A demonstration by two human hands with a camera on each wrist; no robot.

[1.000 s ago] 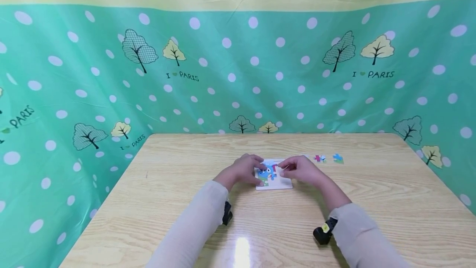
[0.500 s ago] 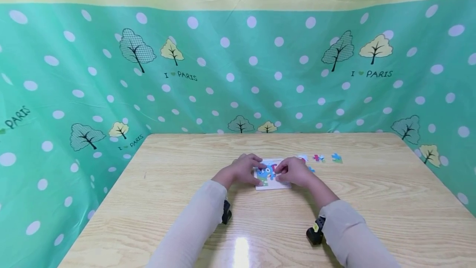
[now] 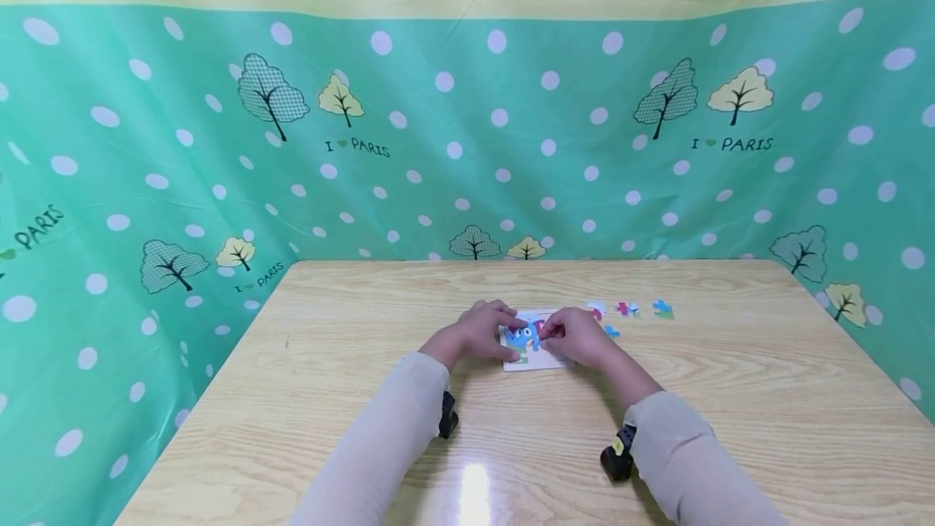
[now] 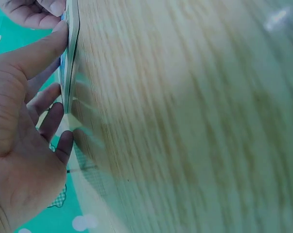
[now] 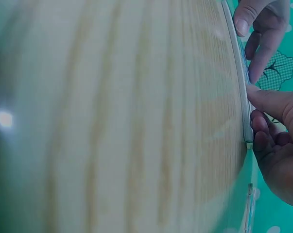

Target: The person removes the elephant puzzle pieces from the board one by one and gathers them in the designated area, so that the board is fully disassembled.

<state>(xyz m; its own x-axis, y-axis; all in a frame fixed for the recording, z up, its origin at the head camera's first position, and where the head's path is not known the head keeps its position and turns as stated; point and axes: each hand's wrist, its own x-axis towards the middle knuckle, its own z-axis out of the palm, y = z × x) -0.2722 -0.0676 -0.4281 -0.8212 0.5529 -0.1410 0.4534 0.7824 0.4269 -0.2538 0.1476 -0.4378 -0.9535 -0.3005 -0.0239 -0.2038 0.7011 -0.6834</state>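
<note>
A small white-framed jigsaw board (image 3: 536, 362) lies on the table with a blue cartoon figure partly assembled in it. My left hand (image 3: 482, 331) rests on its left side, thumb near the front and fingers spread toward the far edge. Its relaxed fingers show along the board's edge in the left wrist view. My right hand (image 3: 582, 337) pinches a puzzle piece low over the middle of the board, and its fingertips mostly hide that piece. In the right wrist view the thumb (image 5: 272, 103) and curled fingers sit right at the board's surface.
Several loose puzzle pieces lie right of the board: a red-and-white one (image 3: 596, 309), a red-and-blue one (image 3: 628, 309), a blue-and-green one (image 3: 663, 309) and a blue one (image 3: 612, 331) beside my right hand. A green dotted curtain (image 3: 500, 144) hangs behind the wooden table (image 3: 365, 323).
My right hand has moved left, from the board's right side to its middle, uncovering the blue piece beside it. The left hand has stayed on the board.
</note>
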